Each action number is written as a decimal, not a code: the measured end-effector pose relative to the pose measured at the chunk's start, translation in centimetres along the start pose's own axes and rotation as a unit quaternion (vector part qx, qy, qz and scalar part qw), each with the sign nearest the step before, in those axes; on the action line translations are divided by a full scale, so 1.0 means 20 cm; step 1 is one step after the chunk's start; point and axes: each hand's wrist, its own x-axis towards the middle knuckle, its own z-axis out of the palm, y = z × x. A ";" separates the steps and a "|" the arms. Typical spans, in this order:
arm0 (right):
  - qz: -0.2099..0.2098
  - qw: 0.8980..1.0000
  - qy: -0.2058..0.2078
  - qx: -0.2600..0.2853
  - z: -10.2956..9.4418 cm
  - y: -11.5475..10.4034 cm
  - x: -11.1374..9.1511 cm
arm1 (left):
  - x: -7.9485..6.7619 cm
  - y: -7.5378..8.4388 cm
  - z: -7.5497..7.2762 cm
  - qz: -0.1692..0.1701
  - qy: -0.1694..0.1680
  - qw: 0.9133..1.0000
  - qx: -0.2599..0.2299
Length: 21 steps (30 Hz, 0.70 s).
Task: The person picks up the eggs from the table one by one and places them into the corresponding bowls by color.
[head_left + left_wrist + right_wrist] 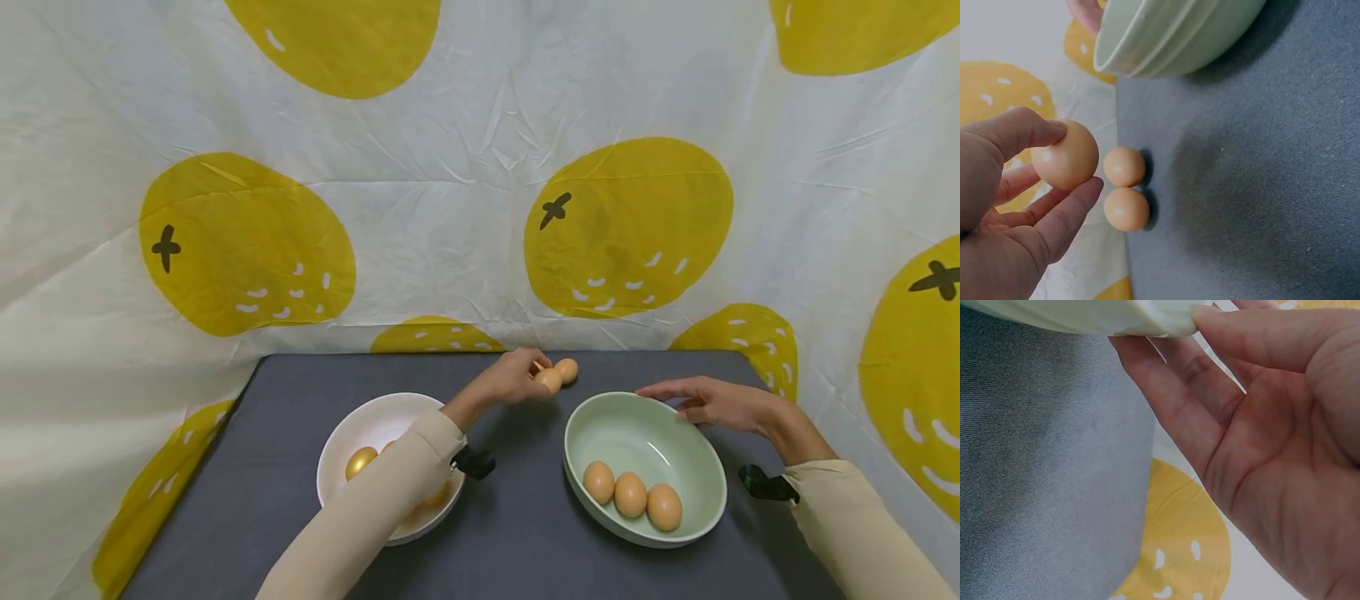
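Between its thumb and fingertips my left hand (513, 377) pinches a brown egg (1072, 156), held up near the table's far edge. Just past it, in the left wrist view, two more brown eggs (1124, 166) lie side by side on the dark cloth. My right hand (716, 404) holds the far right rim of a pale green bowl (645, 537); the thumb and fingers (1172, 412) meet that rim in the right wrist view. Three brown eggs (631, 495) sit in a row inside this bowl, toward its near side.
Left of the green bowl stands a white bowl (327, 454), partly covered by my left forearm. A golden egg (362, 462) shows in it, among others partly hidden. Behind the dark table (517, 533) hangs a white cloth (450, 242) printed with yellow fruit.
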 end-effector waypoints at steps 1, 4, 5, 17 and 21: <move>-0.001 1.000 0.000 0.001 0.00 0.00 0.00 | -0.01 0.00 0.00 0.006 0.002 1.000 -0.001; -0.004 1.000 -0.002 0.002 0.00 0.01 0.00 | -0.02 0.01 -0.01 0.020 0.006 1.000 -0.002; -0.004 1.000 -0.002 0.003 0.00 0.01 0.00 | -0.03 0.01 -0.01 0.023 0.006 1.000 -0.004; 0.007 1.000 0.001 0.002 -0.01 0.02 0.00 | -0.12 0.05 -0.01 0.037 0.006 0.999 -0.033; 0.006 1.000 0.000 0.006 -0.01 0.01 0.00 | -0.14 0.05 -0.01 0.040 0.015 0.999 -0.034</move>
